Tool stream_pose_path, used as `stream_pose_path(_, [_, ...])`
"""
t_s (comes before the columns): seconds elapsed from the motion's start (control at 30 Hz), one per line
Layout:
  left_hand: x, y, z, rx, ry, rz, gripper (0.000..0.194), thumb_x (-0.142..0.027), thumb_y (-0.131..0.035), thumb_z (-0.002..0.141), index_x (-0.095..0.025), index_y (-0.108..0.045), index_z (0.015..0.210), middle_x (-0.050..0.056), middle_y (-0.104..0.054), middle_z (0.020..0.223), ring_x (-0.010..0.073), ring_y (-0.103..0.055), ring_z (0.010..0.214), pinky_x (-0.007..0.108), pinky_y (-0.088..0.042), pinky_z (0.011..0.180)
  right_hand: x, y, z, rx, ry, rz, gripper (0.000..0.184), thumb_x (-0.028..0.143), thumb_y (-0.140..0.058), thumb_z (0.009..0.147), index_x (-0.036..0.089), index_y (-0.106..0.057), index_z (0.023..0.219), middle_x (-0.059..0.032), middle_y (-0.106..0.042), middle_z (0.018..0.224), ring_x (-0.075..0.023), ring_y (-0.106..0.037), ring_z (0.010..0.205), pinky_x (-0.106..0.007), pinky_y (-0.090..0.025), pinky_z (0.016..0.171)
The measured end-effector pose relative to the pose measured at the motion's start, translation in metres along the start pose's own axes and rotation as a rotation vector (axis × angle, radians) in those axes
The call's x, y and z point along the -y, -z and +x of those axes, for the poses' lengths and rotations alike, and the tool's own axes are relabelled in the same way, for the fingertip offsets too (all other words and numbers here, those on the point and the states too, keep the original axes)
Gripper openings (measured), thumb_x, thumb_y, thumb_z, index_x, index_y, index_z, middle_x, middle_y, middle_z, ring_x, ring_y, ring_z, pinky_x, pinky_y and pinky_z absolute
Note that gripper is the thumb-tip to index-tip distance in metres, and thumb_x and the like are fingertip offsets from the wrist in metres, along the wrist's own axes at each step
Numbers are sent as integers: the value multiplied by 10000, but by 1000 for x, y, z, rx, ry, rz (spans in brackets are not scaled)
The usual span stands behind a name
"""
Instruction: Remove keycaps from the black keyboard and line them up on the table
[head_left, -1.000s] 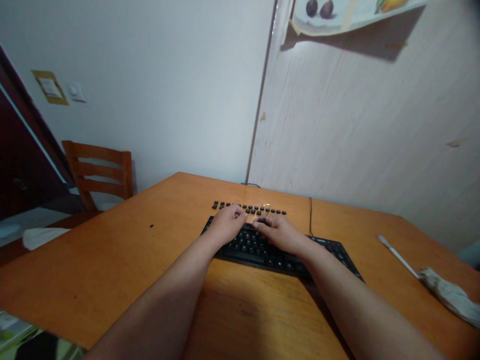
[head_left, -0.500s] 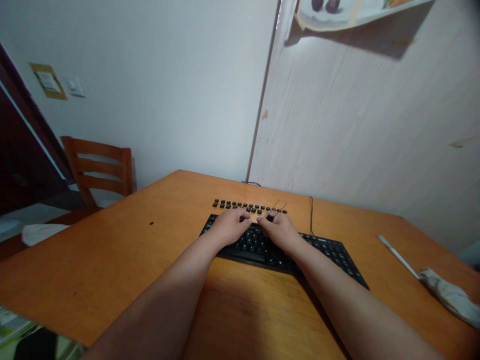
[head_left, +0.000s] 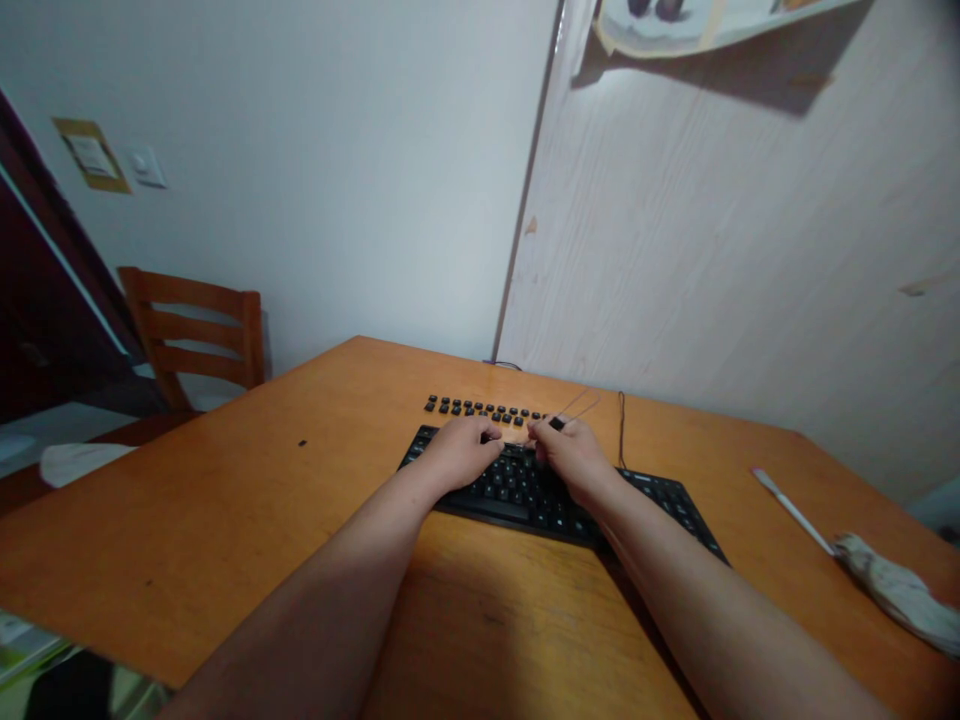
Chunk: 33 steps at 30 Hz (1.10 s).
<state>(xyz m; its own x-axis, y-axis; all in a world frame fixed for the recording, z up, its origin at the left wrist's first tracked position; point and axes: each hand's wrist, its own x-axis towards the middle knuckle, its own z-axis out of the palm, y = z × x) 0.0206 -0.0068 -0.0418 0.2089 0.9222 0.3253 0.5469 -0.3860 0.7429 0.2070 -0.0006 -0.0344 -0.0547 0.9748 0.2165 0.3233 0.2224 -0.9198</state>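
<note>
A black keyboard [head_left: 491, 510] lies across the table, its back row partly under my hands. My right hand [head_left: 574, 455] is closed above its back edge, on a wire keycap puller [head_left: 556, 423] with a black handle; thin wire loops stick out to the upper right. Over the left part of the keyboard is my left hand [head_left: 461, 452], its thumb and fingers pinched close to the back row. A dark spot shows between them, too small to name. Behind the keyboard, loose black keycaps [head_left: 456, 410] are laid out in two rows; my right hand hides some.
On the wooden table [head_left: 262, 540], a small dark piece [head_left: 302, 443] sits to the left. At right lie a white-handled brush [head_left: 795, 512] and a crumpled cloth [head_left: 896, 580]. A cable [head_left: 621, 430] runs back from the keyboard. A wooden chair [head_left: 199, 325] stands at far left.
My right hand has tilted and shifted slightly right, and the puller's wire loops now point further up and right. My left hand has moved a little right, staying pinched at the keyboard.
</note>
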Motion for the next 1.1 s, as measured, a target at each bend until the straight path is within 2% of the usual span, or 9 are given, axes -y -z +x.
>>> stream_pose_path(0.13, [-3, -4, 2, 14, 37, -80, 204, -242, -590, 740, -198, -716, 894, 45, -712, 853, 209, -623, 797, 293, -439, 723, 8, -4, -4, -28, 37, 33, 335, 439, -576, 809, 205, -513, 578, 15, -509, 494, -132, -466, 501, -264, -369, 539])
stream_pose_path(0.33, [-10, -5, 0, 59, 118, -316, 278, -292, -597, 766, -169, -676, 1003, 15, -672, 785, 149, -581, 693, 252, -421, 661, 22, -8, -11, -58, 84, 45, 372, 476, -593, 809, 206, -488, 576, 22, -505, 523, -123, -468, 525, -249, -365, 540])
stream_pose_path(0.63, [-12, -5, 1, 4, 223, -455, 269, -196, -641, 695, -154, -618, 959, -5, -628, 733, 124, -564, 676, 242, -396, 646, 17, -15, -15, -44, 181, 98, 387, 538, -608, 821, 184, -562, 672, 22, -544, 566, -117, -464, 498, -248, -364, 501])
stream_pose_path(0.73, [-13, -5, 1, -7, 248, -517, 341, -137, -633, 670, -152, -580, 1007, -15, -617, 703, 124, -570, 660, 240, -396, 633, 17, -14, -16, -44, 199, 73, 382, 544, -569, 857, 173, -625, 784, 0, -604, 636, -124, -524, 503, -241, -384, 480])
stream_pose_path(0.8, [-14, -4, 1, -10, 263, -562, 356, -109, -622, 668, -151, -563, 1016, -19, -612, 691, 122, -572, 649, 239, -402, 626, 16, -12, -16, -52, 224, 66, 391, 538, -529, 888, 172, -660, 930, -26, -657, 742, -137, -589, 545, -244, -425, 495])
stream_pose_path(0.9, [-17, -3, 1, -10, 289, -634, 309, -98, -609, 694, -150, -552, 993, -16, -611, 675, 119, -574, 623, 239, -413, 612, 12, -9, -13, -49, 306, -10, 385, 483, -487, 924, 181, -648, 1100, -64, -697, 905, -159, -657, 648, -267, -490, 577])
stream_pose_path(1.0, [-18, -3, 2, -29, 314, -697, 265, -83, -605, 716, -149, -544, 965, -7, -616, 670, 120, -592, 618, 234, -422, 604, 5, -6, -10, -45, 443, -198, 269, 385, -511, 918, 192, -665, 1026, -67, -706, 933, -182, -669, 790, -298, -506, 724])
stream_pose_path(1.1, [-19, -2, 2, -42, 325, -733, 276, -55, -621, 705, -146, -542, 954, -1, -623, 684, 113, -605, 625, 228, -434, 611, -3, -4, -7, -27, 530, -380, 213, 323, -565, 879, 200, -661, 1026, -65, -699, 939, -193, -651, 850, -305, -493, 773])
